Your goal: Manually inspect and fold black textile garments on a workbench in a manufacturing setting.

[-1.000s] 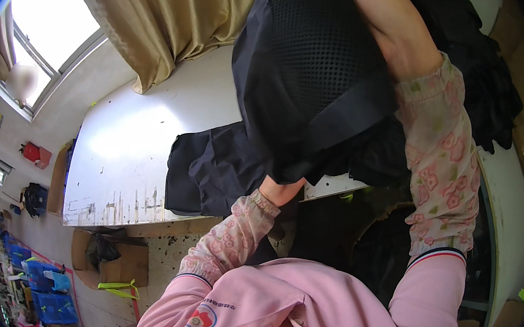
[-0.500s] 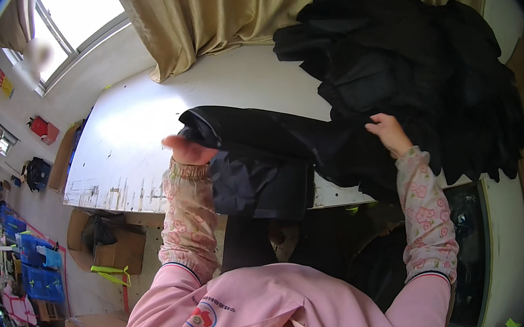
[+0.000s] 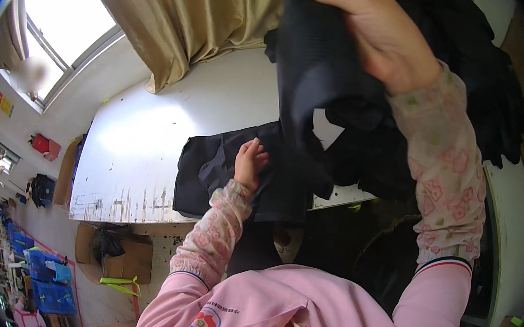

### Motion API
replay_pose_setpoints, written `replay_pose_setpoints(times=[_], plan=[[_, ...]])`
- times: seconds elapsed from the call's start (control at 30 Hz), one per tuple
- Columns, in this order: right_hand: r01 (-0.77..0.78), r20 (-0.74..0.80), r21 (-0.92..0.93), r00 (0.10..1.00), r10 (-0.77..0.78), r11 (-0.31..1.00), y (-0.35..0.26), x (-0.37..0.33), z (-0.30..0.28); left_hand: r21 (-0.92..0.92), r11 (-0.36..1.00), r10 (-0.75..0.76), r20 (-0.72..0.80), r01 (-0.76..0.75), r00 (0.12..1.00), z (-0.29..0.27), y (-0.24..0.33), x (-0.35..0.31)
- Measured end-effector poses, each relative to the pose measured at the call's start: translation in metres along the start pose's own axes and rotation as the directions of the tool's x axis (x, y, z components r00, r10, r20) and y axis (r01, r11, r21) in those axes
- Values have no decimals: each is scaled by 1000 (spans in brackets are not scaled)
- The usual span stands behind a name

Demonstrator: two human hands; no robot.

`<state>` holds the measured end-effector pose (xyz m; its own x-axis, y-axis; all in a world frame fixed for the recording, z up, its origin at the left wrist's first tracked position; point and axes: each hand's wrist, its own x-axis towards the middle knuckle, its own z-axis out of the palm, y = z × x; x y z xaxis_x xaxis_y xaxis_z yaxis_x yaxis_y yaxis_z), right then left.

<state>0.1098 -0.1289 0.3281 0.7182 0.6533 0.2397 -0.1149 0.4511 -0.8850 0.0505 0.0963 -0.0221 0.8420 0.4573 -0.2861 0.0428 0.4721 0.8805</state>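
Observation:
My right hand (image 3: pixel 386 39) is raised high and close to the camera. Its fingers and thumb are closed on a black fabric piece (image 3: pixel 312 59), which hangs in a curve from the grip toward the table. Another black fabric piece (image 3: pixel 206 173) lies flat along the front edge of the white table, partly overhanging it. Just above that flat cloth is my left hand (image 3: pixel 250 165), its fingers loosely bent and apart, with nothing visible in them. Behind my right hand, a large heap of black fabric (image 3: pixel 479 72) covers the table's right side.
The white table (image 3: pixel 129 142) has a worn, stained front edge. A gold curtain (image 3: pixel 182 12) falls onto its back. Below on the left stands a cardboard box (image 3: pixel 128 261) with a black bag (image 3: pixel 112 243) in it. Blue bins (image 3: pixel 53 295) stand farther left.
My right hand has lifted the black fabric piece up toward the camera. My left hand has come away from the folded end and moved right, over the flat cloth.

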Motion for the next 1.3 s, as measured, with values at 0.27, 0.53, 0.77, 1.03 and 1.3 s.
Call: replay_pose_setpoints(times=[0.27,0.53,0.77,1.03,1.3], plan=[[255,-150,-229,944,-293,940,71,63,35,-184,791,574,553,-584,604,65,20,-129],[333,-135,-205,922,-363,921,80,65,46,147,617,782,3,-774,624,36,72,-89],[334,-217,-124,910,-354,935,72,64,50,449,145,914,280,-882,293,35,95,-93],[330,-154,-72,929,-337,941,77,62,51,687,77,925,222,-722,309,-27,140,10],[194,-275,-17,942,-191,981,82,98,-44,368,604,738,79,-707,671,-39,161,-59]])
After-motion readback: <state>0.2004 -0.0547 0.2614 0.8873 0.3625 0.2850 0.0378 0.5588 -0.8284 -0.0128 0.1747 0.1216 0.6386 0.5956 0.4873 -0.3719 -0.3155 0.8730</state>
